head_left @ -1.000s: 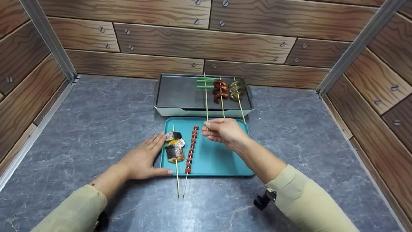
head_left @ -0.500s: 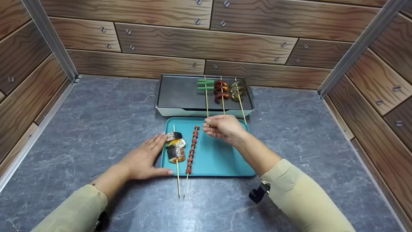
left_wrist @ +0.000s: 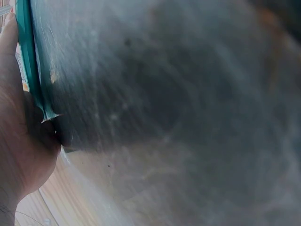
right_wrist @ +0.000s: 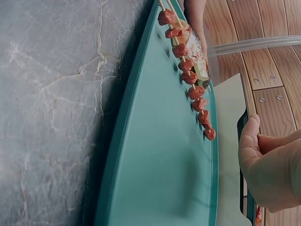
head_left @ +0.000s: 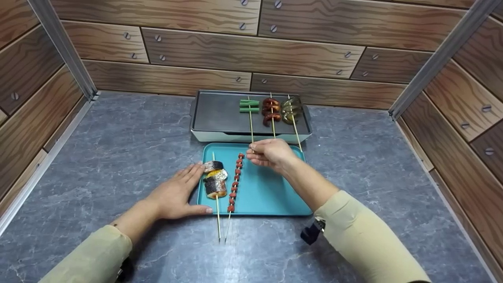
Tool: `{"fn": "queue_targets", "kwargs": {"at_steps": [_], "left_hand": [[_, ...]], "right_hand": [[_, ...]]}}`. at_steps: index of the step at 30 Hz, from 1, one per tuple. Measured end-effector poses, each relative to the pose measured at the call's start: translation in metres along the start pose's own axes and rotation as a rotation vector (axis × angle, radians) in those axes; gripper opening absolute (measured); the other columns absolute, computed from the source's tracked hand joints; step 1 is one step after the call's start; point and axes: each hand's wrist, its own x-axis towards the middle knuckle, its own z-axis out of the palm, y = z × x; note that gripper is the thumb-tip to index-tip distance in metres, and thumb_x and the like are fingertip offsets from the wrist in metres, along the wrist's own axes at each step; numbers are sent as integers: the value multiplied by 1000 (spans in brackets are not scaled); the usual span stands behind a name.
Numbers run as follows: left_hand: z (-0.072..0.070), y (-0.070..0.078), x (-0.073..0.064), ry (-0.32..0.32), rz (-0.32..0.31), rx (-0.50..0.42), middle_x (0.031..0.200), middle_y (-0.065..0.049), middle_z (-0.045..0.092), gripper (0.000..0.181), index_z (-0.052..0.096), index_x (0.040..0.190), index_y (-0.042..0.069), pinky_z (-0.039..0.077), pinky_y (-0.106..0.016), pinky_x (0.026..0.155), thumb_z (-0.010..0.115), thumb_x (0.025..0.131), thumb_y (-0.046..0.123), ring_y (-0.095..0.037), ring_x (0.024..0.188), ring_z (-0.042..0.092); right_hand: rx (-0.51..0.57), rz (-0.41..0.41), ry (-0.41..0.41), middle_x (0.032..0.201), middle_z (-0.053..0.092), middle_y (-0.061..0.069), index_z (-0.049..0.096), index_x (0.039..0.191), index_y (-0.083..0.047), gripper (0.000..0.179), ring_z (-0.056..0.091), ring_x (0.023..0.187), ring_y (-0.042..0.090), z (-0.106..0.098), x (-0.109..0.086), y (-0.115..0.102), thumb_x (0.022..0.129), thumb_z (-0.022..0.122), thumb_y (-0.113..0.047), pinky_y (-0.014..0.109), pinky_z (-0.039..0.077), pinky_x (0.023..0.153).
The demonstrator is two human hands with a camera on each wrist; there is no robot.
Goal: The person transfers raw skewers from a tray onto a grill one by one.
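In the head view my right hand pinches the bare stick end of a skewer of green vegetable stalks, whose green pieces lie over the griddle. In the right wrist view the same hand is seen side-on, beyond the tray. My left hand rests at the left side of the teal tray, fingers straight and thumb over its front left corner. Beside these fingers on the tray lies a skewer of dark-skinned chunks with a yellow piece. Right of it is a skewer of small red meat pieces.
On the griddle's right part lie a skewer of glossy reddish-brown curled pieces and a skewer of dark green, shiny pieces. Their sticks stick out over the front edge. Wood-patterned panels stand behind and on both sides.
My right hand has moved slightly forward. The green skewer's tip has come down and a little left over the griddle. My left hand has stayed at the tray.
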Motion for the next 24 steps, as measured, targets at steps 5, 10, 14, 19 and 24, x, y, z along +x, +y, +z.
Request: {"fn": "queue_targets", "kwargs": {"at_steps": [5,10,14,19,24], "left_hand": [[0,0,0,-3,3,-1,175,-21,8,125,9,169,0,14,-54,130,53,89,87,-41,161,12],[1,0,0,7,8,-12,175,-21,9,125,10,169,0,14,-54,131,55,90,85,-41,161,12],[1,0,-1,15,16,-19,175,-22,10,125,10,169,-1,15,-54,131,56,90,85,-41,161,13],[0,1,-1,12,11,-6,175,-21,9,125,10,169,0,16,-54,130,54,90,86,-42,161,14],[-1,0,-2,4,3,5,176,-19,7,125,8,169,1,15,-54,130,53,90,86,-41,161,12]], "right_hand": [[-7,-9,2,98,77,14,64,135,14,34,76,79,13,0,-1,1,108,62,-7,24,64,73],[2,-8,5,105,78,19,61,138,14,37,78,82,16,-1,-7,2,108,63,-8,27,65,78],[-29,-28,15,111,77,24,62,137,13,39,79,85,19,-5,-20,6,107,65,-11,30,66,80],[-159,-130,37,114,75,27,66,135,10,39,79,91,23,-18,-44,13,106,67,-17,35,66,84],[-337,-278,92,114,76,24,69,134,7,39,79,97,28,-41,-66,24,106,68,-21,39,66,86]]}}
